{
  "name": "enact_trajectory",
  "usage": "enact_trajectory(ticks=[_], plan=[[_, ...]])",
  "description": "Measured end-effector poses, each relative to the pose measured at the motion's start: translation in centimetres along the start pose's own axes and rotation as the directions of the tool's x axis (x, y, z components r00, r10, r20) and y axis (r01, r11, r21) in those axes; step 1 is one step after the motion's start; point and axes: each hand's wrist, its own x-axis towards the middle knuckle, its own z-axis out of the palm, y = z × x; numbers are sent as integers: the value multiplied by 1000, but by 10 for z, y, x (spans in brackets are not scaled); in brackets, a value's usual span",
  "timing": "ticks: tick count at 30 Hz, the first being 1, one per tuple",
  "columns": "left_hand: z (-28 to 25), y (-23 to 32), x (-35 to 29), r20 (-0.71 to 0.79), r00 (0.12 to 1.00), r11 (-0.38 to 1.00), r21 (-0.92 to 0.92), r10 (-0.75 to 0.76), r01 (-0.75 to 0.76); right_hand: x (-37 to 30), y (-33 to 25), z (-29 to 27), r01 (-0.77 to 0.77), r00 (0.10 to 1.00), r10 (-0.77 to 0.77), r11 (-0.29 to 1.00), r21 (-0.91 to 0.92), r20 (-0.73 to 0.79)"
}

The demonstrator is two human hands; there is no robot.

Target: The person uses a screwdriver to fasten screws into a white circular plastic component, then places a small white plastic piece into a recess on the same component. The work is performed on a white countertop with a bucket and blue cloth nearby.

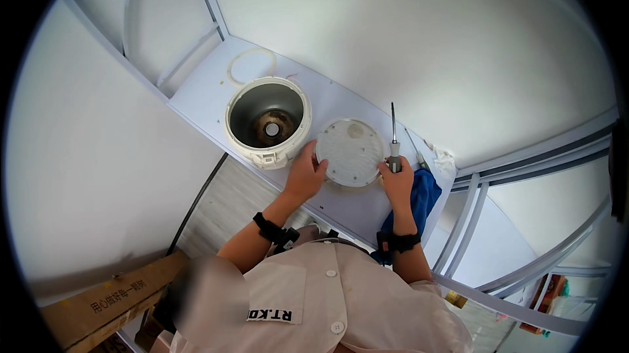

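A round rice cooker lid (pixel 354 153), its pale metal-looking inner face dotted with screw spots, is between my hands over the table. My left hand (pixel 306 173) grips the lid's left edge, thumb on top. My right hand (pixel 398 179) is closed around a grey-handled screwdriver (pixel 395 150), its shaft pointing away from me; the fingertips also touch the lid's right edge. Left of the lid stands the open rice cooker body (pixel 295 147), white outside, grey inside, with a brown-stained bottom and a pale round piece in its centre.
A pale ring (pixel 252 52) lies behind the cooker. A second thin tool (pixel 414 143), a crumpled white tissue (pixel 444 158) and a blue cloth (pixel 426 192) are at the table's right end. Metal frame bars (pixel 468 222) border the right; a cardboard box (pixel 111 294) sits lower left.
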Motion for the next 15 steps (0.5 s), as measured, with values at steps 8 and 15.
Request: enact_trajectory(ticks=[8, 15], plan=[[-30, 70, -4, 25, 992, 991, -52, 126, -124, -7, -34, -37, -33, 999, 32, 989, 143, 5], [-41, 79, -5, 20, 981, 980, -60, 191, -189, -9, -43, -49, 2, 1000, -3, 985, 172, 8]])
